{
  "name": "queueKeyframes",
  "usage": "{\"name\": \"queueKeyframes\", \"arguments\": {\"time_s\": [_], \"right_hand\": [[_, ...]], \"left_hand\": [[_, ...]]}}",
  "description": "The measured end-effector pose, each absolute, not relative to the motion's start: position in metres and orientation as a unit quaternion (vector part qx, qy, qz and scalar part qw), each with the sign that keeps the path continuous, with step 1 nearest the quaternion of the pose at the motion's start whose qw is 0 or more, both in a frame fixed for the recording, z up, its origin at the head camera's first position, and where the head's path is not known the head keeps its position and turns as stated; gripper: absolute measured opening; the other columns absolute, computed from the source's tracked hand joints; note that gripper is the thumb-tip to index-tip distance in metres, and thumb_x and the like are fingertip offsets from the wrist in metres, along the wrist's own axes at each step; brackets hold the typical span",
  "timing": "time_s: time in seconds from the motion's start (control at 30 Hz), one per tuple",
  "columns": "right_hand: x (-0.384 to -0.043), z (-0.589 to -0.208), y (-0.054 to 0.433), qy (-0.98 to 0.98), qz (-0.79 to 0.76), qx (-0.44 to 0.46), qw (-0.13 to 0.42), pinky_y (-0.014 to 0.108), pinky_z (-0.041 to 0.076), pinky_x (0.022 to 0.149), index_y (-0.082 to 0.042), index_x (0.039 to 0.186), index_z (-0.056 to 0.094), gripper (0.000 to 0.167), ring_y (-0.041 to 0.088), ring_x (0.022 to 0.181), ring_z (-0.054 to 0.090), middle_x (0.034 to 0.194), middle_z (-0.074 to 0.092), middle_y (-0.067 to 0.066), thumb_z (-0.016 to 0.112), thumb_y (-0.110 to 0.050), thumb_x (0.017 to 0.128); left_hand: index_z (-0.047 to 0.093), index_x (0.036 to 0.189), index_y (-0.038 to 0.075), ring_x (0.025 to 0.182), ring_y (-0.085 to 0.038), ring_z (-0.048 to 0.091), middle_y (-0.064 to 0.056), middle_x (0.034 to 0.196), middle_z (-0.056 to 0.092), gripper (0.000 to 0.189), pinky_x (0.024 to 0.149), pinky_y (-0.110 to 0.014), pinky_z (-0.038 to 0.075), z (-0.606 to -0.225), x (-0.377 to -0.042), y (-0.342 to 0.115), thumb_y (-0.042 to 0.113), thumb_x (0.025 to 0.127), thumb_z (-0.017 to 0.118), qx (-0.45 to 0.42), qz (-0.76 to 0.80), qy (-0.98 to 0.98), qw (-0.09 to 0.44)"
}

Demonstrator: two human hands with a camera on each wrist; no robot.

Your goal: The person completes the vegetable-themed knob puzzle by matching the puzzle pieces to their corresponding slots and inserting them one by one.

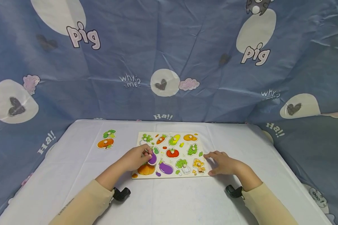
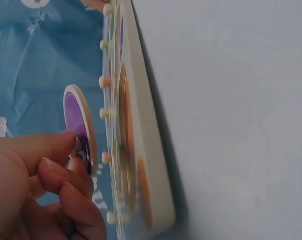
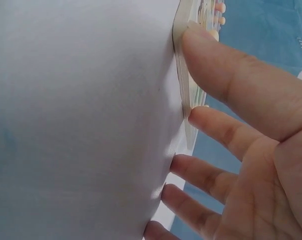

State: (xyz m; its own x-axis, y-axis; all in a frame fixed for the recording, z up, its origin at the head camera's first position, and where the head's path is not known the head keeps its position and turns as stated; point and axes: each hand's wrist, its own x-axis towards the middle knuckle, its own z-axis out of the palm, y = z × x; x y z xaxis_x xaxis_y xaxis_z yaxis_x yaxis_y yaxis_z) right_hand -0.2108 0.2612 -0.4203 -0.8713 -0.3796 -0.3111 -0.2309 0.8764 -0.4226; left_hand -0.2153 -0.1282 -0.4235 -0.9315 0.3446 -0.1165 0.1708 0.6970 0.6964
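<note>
My left hand [image 1: 136, 157] pinches the knob of a purple eggplant puzzle piece [image 1: 152, 158] between thumb and fingers. The piece is raised above the left part of a wooden vegetable peg puzzle board [image 1: 182, 137]; in the left wrist view, a gap separates the tilted eggplant piece [image 2: 78, 117] from the board. Below it on the board are a printed purple eggplant shape [image 1: 166, 168] and an orange pumpkin shape [image 1: 146, 169], neither with a visible knob. At the board's right edge, my right hand [image 1: 222, 163] lies with spread fingers, its thumb [image 3: 211, 57] touching the board's edge.
Left of the board, a broccoli piece [image 1: 110, 133] and a pumpkin piece [image 1: 105, 143] lie on the white tablecloth [image 1: 169, 200]. Knobbed tomato [image 1: 172, 153], cabbage [image 1: 183, 165] and mushroom [image 1: 198, 165] pieces sit in the board. A blue printed curtain [image 1: 174, 50] hangs behind.
</note>
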Motion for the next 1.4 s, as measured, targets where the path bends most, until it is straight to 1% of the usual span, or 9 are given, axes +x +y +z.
{"name": "queueKeyframes", "arguments": {"time_s": [0.17, 0.43, 0.57, 0.7, 0.83, 0.97, 1.07, 1.3, 1.4], "right_hand": [[-0.209, -0.421, 0.261, 0.947, -0.188, -0.169, 0.198, 0.068, 0.032, 0.106, -0.015, 0.146, 0.05, 0.077, 0.046, 0.138, 0.032, 0.153, 0.038, 0.021, 0.085, -0.033, 0.08], [-0.209, -0.419, 0.261, 0.946, -0.19, -0.175, 0.197, 0.068, 0.032, 0.105, -0.014, 0.146, 0.05, 0.077, 0.047, 0.138, 0.031, 0.153, 0.038, 0.022, 0.084, -0.034, 0.08], [-0.208, -0.419, 0.261, 0.945, -0.193, -0.176, 0.197, 0.068, 0.032, 0.105, -0.013, 0.146, 0.05, 0.077, 0.048, 0.138, 0.031, 0.152, 0.038, 0.022, 0.084, -0.034, 0.08], [-0.209, -0.419, 0.261, 0.945, -0.193, -0.176, 0.199, 0.068, 0.032, 0.106, -0.013, 0.146, 0.049, 0.077, 0.048, 0.138, 0.031, 0.153, 0.037, 0.022, 0.084, -0.034, 0.081], [-0.21, -0.419, 0.261, 0.946, -0.19, -0.173, 0.199, 0.069, 0.031, 0.106, -0.013, 0.147, 0.049, 0.078, 0.048, 0.139, 0.03, 0.153, 0.036, 0.023, 0.084, -0.033, 0.081], [-0.21, -0.42, 0.26, 0.946, -0.189, -0.169, 0.2, 0.068, 0.031, 0.107, -0.014, 0.147, 0.048, 0.078, 0.047, 0.139, 0.03, 0.154, 0.036, 0.022, 0.084, -0.034, 0.08], [-0.21, -0.419, 0.261, 0.945, -0.193, -0.169, 0.201, 0.068, 0.03, 0.107, -0.014, 0.147, 0.048, 0.078, 0.047, 0.14, 0.029, 0.154, 0.036, 0.022, 0.084, -0.035, 0.081], [-0.21, -0.42, 0.262, 0.945, -0.195, -0.173, 0.2, 0.069, 0.03, 0.107, -0.013, 0.147, 0.049, 0.078, 0.048, 0.139, 0.029, 0.154, 0.035, 0.023, 0.084, -0.034, 0.081], [-0.21, -0.421, 0.263, 0.945, -0.194, -0.173, 0.201, 0.07, 0.029, 0.106, -0.014, 0.148, 0.048, 0.079, 0.049, 0.139, 0.028, 0.154, 0.034, 0.023, 0.083, -0.035, 0.081]], "left_hand": [[0.059, 0.097, 0.019, 0.062, -0.016, 0.047, -0.001, 0.084, 0.055, 0.006, 0.054, -0.028, 0.04, -0.428, -0.21, -0.116, 0.021, 0.099, 0.065, 0.139, 0.348, 0.919, 0.121], [0.061, 0.094, 0.018, 0.069, -0.014, 0.05, 0.003, 0.077, 0.054, 0.007, 0.066, -0.031, 0.041, -0.431, -0.203, -0.1, 0.019, 0.098, 0.066, 0.16, 0.322, 0.928, 0.103], [0.061, 0.093, 0.017, 0.068, -0.013, 0.049, 0.003, 0.076, 0.054, 0.007, 0.066, -0.031, 0.041, -0.43, -0.2, -0.095, 0.018, 0.097, 0.067, 0.169, 0.319, 0.927, 0.1], [0.061, 0.091, 0.019, 0.062, -0.011, 0.049, 0.004, 0.071, 0.054, 0.009, 0.061, -0.029, 0.04, -0.43, -0.2, -0.093, 0.019, 0.097, 0.067, 0.177, 0.317, 0.926, 0.101], [0.062, 0.086, 0.02, 0.056, -0.01, 0.048, 0.005, 0.066, 0.055, 0.011, 0.055, -0.026, 0.039, -0.432, -0.202, -0.09, 0.018, 0.094, 0.07, 0.181, 0.32, 0.924, 0.105], [0.062, 0.084, 0.019, 0.057, -0.01, 0.049, 0.004, 0.067, 0.056, 0.013, 0.055, -0.027, 0.04, -0.434, -0.203, -0.086, 0.017, 0.09, 0.073, 0.179, 0.318, 0.925, 0.109], [0.062, 0.084, 0.019, 0.061, -0.012, 0.05, 0.004, 0.069, 0.056, 0.013, 0.059, -0.028, 0.041, -0.435, -0.204, -0.085, 0.015, 0.089, 0.074, 0.177, 0.316, 0.926, 0.108], [0.063, 0.085, 0.018, 0.07, -0.013, 0.052, 0.004, 0.076, 0.055, 0.012, 0.067, -0.031, 0.043, -0.433, -0.203, -0.083, 0.014, 0.092, 0.073, 0.182, 0.321, 0.924, 0.106], [0.063, 0.084, 0.018, 0.071, -0.013, 0.052, 0.004, 0.075, 0.055, 0.014, 0.068, -0.031, 0.043, -0.433, -0.202, -0.08, 0.013, 0.091, 0.073, 0.184, 0.319, 0.924, 0.102]]}}
